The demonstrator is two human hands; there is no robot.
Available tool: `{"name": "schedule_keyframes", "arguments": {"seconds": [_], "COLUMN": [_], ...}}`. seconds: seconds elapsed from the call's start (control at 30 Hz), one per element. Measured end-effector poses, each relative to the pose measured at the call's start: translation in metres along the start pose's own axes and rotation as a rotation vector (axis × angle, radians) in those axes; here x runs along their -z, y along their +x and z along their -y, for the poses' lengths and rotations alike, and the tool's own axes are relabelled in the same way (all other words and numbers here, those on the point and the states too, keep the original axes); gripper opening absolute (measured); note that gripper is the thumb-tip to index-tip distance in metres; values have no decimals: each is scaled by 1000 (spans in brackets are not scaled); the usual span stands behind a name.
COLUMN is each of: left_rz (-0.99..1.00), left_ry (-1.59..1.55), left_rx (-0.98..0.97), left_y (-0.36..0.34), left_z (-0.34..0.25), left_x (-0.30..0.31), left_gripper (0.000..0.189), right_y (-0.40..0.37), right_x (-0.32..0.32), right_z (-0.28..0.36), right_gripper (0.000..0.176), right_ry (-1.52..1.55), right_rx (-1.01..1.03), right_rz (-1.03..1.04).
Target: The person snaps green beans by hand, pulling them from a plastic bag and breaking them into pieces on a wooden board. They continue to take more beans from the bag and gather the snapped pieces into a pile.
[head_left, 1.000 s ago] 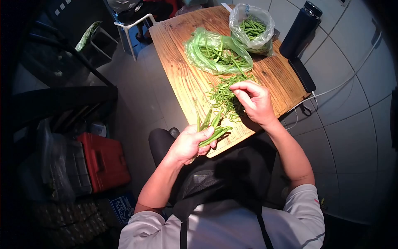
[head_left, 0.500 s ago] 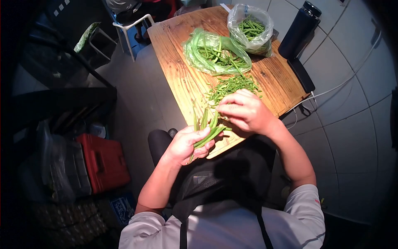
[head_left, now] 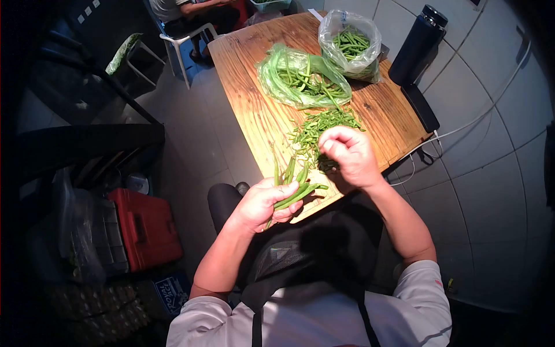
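Note:
My left hand [head_left: 260, 203] is closed round a small bunch of green beans [head_left: 306, 189], just over the near edge of the table. The beans fan out past its thumb toward the far side. My right hand [head_left: 354, 159] hovers at the right of the bunch, fingers curled in against the thumb. Whatever may be pinched there is too hidden to name. Beneath and beyond that hand, a heap of short green bean pieces [head_left: 317, 126] lies on the wood. Behind the heap sits an open green plastic bag [head_left: 270, 75] with long beans inside.
A clear plastic bag [head_left: 370, 56] of beans stands at the back of the wooden table [head_left: 237, 63]. Along the tiled wall are a dark flask [head_left: 417, 46], a black slab-like device [head_left: 420, 108] and a white cable [head_left: 483, 115]. A red case [head_left: 147, 228] stands at left; another person sits beyond.
My right hand has moved right, away from the bean tips, and its fingers have curled in more. The left hand keeps its hold on the bunch, almost in place.

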State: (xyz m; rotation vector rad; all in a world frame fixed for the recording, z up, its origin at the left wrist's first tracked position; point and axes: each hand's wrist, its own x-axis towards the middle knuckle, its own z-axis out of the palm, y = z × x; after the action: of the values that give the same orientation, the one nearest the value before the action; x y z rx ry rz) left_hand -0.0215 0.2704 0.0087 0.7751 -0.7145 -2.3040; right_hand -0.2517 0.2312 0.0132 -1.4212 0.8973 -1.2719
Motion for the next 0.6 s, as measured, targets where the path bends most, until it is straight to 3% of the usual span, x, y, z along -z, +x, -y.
{"name": "schedule_keyframes", "arguments": {"seconds": [0.1,0.2,0.3,0.43,0.5,0.57,0.6], "left_rz": [-7,2,-26,-61,-34,-120,-118], "left_ry": [-19,-20,49,311,447,464,501], "left_rx": [12,18,-13,-93,-119,-162,-179], "left_y": [0,2,3,9,11,8,8], "left_z": [1,1,1,9,12,13,14], "left_x": [-1,-1,-3,1,4,-10,-11], "left_gripper": [25,22,24,28,28,26,25], "right_y": [10,18,19,9,11,8,9], "right_x": [10,21,16,6,0,-6,-5], "right_z": [4,1,-3,30,48,50,49], "right_gripper": [13,21,25,23,29,37,31], "right_ry": [-181,-645,-766,-641,-892,-1030,-1038], "right_rx": [152,158,383,432,697,711,725], "right_rz": [-57,41,-43,145,333,390,395]}}
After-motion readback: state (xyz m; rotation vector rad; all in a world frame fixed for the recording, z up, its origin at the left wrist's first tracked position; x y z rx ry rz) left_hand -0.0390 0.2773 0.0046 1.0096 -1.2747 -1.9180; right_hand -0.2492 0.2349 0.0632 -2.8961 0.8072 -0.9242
